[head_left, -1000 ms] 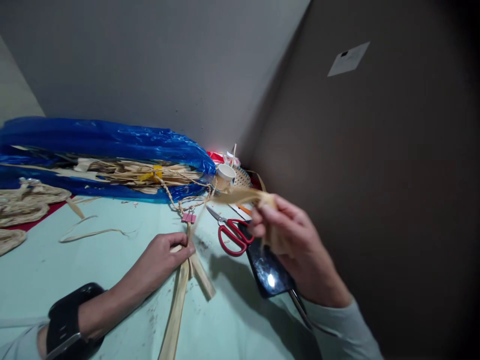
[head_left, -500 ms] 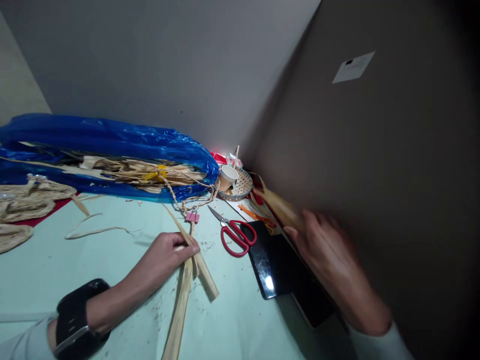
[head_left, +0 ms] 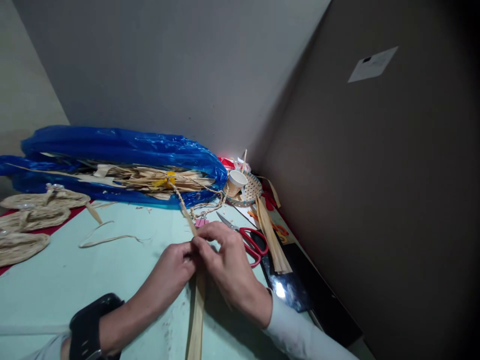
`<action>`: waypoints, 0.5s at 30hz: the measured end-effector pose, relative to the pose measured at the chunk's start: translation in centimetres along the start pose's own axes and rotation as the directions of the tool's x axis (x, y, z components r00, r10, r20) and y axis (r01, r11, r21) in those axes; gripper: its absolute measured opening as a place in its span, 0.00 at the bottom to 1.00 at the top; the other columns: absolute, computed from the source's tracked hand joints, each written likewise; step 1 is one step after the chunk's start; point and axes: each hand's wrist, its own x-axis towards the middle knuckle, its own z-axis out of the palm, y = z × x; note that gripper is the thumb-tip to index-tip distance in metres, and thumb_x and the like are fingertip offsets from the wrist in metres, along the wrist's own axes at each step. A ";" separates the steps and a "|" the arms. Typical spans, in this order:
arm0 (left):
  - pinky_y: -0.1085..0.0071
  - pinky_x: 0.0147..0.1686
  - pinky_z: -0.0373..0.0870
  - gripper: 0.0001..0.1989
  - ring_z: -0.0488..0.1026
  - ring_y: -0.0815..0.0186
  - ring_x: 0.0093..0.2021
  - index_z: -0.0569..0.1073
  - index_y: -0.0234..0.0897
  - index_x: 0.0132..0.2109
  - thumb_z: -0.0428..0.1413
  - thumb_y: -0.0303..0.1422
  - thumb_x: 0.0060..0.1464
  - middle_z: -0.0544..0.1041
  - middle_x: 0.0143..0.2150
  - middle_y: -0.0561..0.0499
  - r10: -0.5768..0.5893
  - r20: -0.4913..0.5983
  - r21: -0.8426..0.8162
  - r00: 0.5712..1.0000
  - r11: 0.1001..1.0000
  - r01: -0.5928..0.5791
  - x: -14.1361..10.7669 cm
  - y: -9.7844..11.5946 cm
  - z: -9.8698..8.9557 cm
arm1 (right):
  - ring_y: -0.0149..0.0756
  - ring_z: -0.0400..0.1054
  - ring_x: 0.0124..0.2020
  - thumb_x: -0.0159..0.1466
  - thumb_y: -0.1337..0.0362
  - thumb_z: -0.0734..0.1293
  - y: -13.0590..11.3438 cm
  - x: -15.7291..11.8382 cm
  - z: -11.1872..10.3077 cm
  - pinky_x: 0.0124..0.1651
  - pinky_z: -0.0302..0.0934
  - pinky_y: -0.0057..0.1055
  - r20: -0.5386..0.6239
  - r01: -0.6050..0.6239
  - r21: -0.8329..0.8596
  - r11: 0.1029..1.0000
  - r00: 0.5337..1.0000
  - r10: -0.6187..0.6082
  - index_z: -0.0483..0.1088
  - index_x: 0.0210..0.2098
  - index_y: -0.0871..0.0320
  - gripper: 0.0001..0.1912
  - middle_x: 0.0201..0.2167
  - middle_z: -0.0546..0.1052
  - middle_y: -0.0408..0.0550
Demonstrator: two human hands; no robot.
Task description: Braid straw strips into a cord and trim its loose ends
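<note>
My left hand [head_left: 174,267] is closed on a pale dried leaf strip [head_left: 197,320] that hangs toward the near edge. My right hand [head_left: 228,265] meets it, its thumb and forefinger pinching the strip's upper part at the join. Behind the fingers, a pink binder clip [head_left: 201,222] shows in part, near a twisted cord [head_left: 179,192]. Just right of my right hand, red-handled scissors [head_left: 255,242] lie on the table, partly covered by it. A folded leaf bundle [head_left: 273,240] rests over a black tablet [head_left: 287,290].
A blue plastic bag [head_left: 123,140] of dried leaves lies along the back wall. Beside it stand a paper cup [head_left: 236,182] and a woven basket [head_left: 257,187]. Woven soles [head_left: 26,245] lie at left on the pale green table [head_left: 123,270]. A wall rises at right.
My right hand has come from the right side to my left hand and grips the strip there. The leaf bundle it held now lies over the tablet. The view has shifted slightly.
</note>
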 end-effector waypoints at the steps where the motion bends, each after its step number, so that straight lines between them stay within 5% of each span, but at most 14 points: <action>1: 0.56 0.44 0.76 0.13 0.79 0.58 0.42 0.77 0.35 0.44 0.60 0.41 0.61 0.81 0.44 0.50 -0.001 0.017 -0.028 1.000 1.000 0.001 -0.1 0.0 0.0 | 0.40 0.70 0.44 0.67 0.69 0.64 0.1 -0.1 -0.5 0.49 0.61 0.35 -0.012 -0.044 0.078 0.996 0.999 0.045 0.72 0.34 0.58 0.06 0.37 0.77 0.50; 5: 0.59 0.46 0.73 0.08 0.78 0.60 0.43 0.78 0.36 0.39 0.60 0.37 0.59 0.81 0.39 0.51 -0.029 0.035 -0.144 0.999 0.989 0.034 -0.3 0.2 -0.1 | 0.33 0.69 0.32 0.67 0.64 0.62 0.5 -0.8 -3.0 0.39 0.64 0.31 0.064 -0.226 0.361 0.905 0.974 0.218 0.66 0.38 0.58 0.04 0.33 0.75 0.47; 7: 0.68 0.36 0.70 0.09 0.76 0.64 0.35 0.79 0.38 0.41 0.61 0.37 0.56 0.80 0.34 0.53 -0.067 0.017 -0.191 0.998 0.979 0.069 -0.5 0.4 -0.2 | 0.29 0.64 0.27 0.66 0.64 0.61 0.9 -1.4 -3.9 0.34 0.62 0.27 0.105 -0.308 0.443 0.842 0.951 0.292 0.65 0.40 0.57 0.05 0.32 0.72 0.44; 10: 0.74 0.19 0.53 0.19 0.63 0.73 0.19 0.75 0.40 0.50 0.63 0.42 0.53 0.76 0.28 0.57 -0.130 -0.003 -0.248 0.991 0.961 0.125 -0.7 0.7 -0.2 | 0.26 0.52 0.20 0.67 0.60 0.61 1.4 -2.4 -4.6 0.24 0.51 0.24 0.193 -0.417 0.498 0.760 0.908 0.372 0.66 0.39 0.58 0.08 0.27 0.66 0.40; 12: 0.74 0.17 0.45 0.26 0.57 0.75 0.16 0.71 0.42 0.55 0.63 0.45 0.51 0.76 0.29 0.56 -0.166 -0.012 -0.281 0.986 0.947 0.156 -0.7 0.7 -0.2 | 0.26 0.49 0.20 0.70 0.56 0.59 1.6 -2.8 -4.5 0.22 0.45 0.25 0.224 -0.441 0.456 0.773 0.898 0.380 0.67 0.37 0.58 0.13 0.26 0.63 0.39; 15: 0.75 0.18 0.41 0.28 0.55 0.77 0.16 0.68 0.43 0.56 0.64 0.46 0.51 0.77 0.32 0.53 -0.211 -0.018 -0.309 0.977 0.931 0.195 -0.8 0.6 -0.2 | 0.30 0.57 0.26 0.73 0.55 0.57 1.6 -3.0 -3.9 0.29 0.49 0.29 0.157 -0.351 0.168 0.921 0.932 0.327 0.67 0.32 0.58 0.18 0.26 0.66 0.42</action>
